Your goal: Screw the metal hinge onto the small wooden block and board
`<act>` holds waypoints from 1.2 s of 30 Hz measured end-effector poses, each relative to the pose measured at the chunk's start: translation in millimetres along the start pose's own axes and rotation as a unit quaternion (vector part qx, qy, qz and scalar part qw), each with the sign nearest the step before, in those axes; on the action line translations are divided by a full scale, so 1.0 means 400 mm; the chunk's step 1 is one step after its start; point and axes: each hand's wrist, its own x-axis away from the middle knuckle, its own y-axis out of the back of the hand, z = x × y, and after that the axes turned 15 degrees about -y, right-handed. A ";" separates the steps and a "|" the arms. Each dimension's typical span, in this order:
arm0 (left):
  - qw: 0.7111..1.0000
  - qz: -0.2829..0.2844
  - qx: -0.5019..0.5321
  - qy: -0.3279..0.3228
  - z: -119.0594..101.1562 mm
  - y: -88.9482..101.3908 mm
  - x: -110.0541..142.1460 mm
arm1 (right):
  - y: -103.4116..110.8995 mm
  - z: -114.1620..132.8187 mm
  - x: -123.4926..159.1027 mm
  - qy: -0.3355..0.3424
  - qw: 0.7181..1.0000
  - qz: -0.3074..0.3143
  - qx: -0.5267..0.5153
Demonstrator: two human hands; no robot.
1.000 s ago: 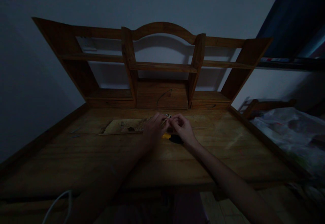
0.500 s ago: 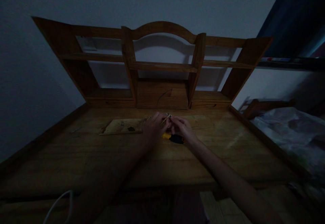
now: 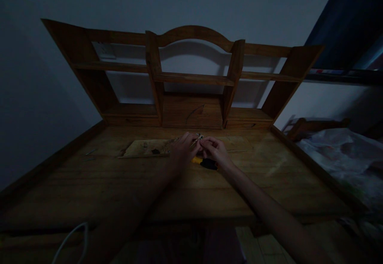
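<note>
My left hand (image 3: pixel 182 149) and my right hand (image 3: pixel 218 150) meet over the middle of the desk, both with closed fingers. From the left fingers sticks out a small thin piece (image 3: pixel 194 141), pale and with a shiny end; its kind is too small and dark to tell. The right fingertips pinch close to that shiny end, and what lies between them is hidden. Just below the hands rests a tool with a yellow and black handle (image 3: pixel 208 164), partly covered. Behind and under the hands lies a flat, stained board (image 3: pixel 140 148) with a dark spot.
The wooden desk (image 3: pixel 119 188) carries a shelf unit (image 3: pixel 194 78) along its back. Two thin slivers (image 3: pixel 89 152) lie at the left. A thin dark wire (image 3: pixel 194 112) leans by the centre panel. A white cable (image 3: pixel 70 236) loops at the lower left.
The view has shifted slightly. Both hands stay together at the same spot, and the right fingers have moved only a little around the small piece.
</note>
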 end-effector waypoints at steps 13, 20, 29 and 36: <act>1.000 -0.002 0.015 0.004 0.002 -0.004 0.002 | 0.000 -0.004 -0.002 -0.014 1.000 0.020 -0.011; 1.000 -0.002 0.009 -0.005 0.007 -0.009 0.007 | -0.001 0.000 0.002 0.008 1.000 -0.002 -0.003; 1.000 0.000 -0.007 -0.004 0.004 -0.005 0.003 | 0.004 -0.009 -0.004 -0.009 0.999 0.033 -0.010; 1.000 -0.003 -0.020 -0.009 0.007 -0.010 0.006 | 0.003 -0.002 -0.001 0.007 1.000 0.010 -0.006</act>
